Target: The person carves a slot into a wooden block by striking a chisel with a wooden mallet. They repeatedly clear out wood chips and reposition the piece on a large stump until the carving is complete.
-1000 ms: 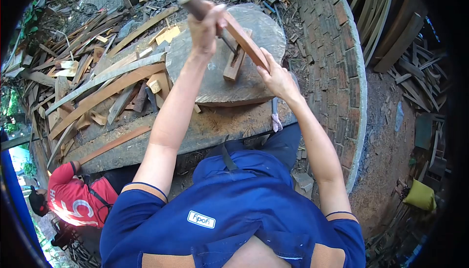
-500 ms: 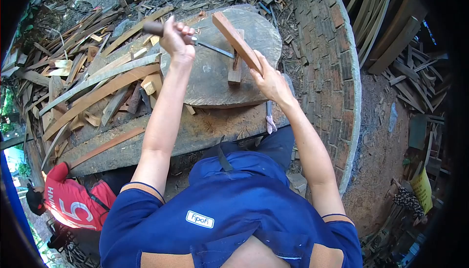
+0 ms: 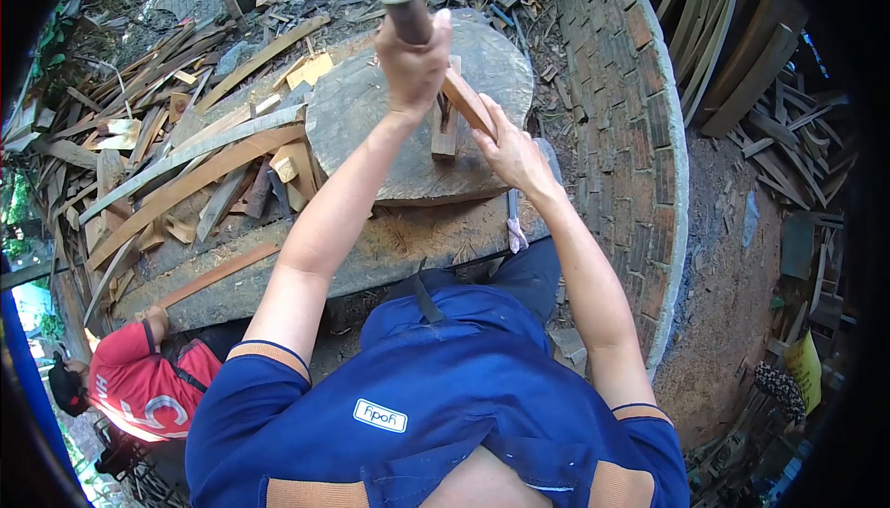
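My left hand (image 3: 413,70) is wrapped round the thick wooden handle (image 3: 410,19) of a tool, its round butt toward the camera. The tool's blade is hidden behind this hand. My right hand (image 3: 510,148) grips the lower end of a reddish-brown wooden piece (image 3: 469,104), held tilted over the round chopping stump (image 3: 348,128). The upper end of that piece is behind my left hand. Under it on the stump lies a small wooden block (image 3: 444,143) with a dark slot.
Curved strips and offcuts (image 3: 195,184) are heaped to the left. At lower left a person in a red shirt (image 3: 139,383) is close to the bench plank (image 3: 232,290). A curved brick wall (image 3: 616,137) runs along the right. Near the stump's front a tool handle (image 3: 515,234) hangs.
My left hand has swung right with the tool, its handle now pointing up toward the camera. My right hand has barely moved. The person in red has shifted, and an arm now shows.
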The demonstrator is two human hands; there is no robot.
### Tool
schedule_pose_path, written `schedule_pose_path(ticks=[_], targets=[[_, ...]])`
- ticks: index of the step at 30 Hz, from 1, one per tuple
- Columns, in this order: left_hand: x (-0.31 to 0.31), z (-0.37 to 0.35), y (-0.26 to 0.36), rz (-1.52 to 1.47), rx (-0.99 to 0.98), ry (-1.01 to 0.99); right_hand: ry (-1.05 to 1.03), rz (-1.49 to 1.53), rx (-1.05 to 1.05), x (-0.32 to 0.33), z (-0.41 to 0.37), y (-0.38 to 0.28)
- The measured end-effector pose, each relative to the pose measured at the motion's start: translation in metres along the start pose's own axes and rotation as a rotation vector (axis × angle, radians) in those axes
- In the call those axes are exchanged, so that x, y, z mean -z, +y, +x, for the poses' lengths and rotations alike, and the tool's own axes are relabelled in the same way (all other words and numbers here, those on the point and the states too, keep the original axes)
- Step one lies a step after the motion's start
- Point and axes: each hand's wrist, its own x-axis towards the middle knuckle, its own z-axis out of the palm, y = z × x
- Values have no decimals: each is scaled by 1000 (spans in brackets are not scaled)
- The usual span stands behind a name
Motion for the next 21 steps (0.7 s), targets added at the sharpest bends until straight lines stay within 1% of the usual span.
schedule_pose_path(ticks=[1,3,4,6,7,8,9,10,12,13,14,15,17,18,20,21], targets=[[-6,-3,2,7,2,37,1,0,5,0,0,-1],[-14,-6,9,34,0,32,-41,-20,-27,4,-2,-2],[-18,-6,14,62,2,25,-32,-21,-23,0,-1,2],[-24,-6,19,113,-58,3,47,56,20,-8,1,9],[-26,-7,19,84,-63,20,-30,294,28,-1,3,11],[-29,-9,18,59,-63,40,-29,288,37,8,8,15],[-31,-11,16,39,-95,85,-41,395,-20,26,8,5],[-28,-13,15,45,-83,86,-54,504,-86,45,3,-7],[-24,-14,18,25,10,77,174,620,40,94,-17,-49],[-23,-12,16,112,-18,106,249,639,173,117,-26,-63],[-20,-11,14,113,-18,102,328,656,309,134,-34,-74],[-19,-11,11,74,18,82,335,658,310,145,-38,-83],[-18,-11,10,-5,107,58,559,352,640,155,-46,-96],[-20,-10,8,-8,101,51,569,353,641,153,-50,-92],[-20,-11,5,-60,-51,124,271,-256,460,145,-55,-80],[-17,-11,1,-85,61,96,204,-333,374,158,-61,-88]])
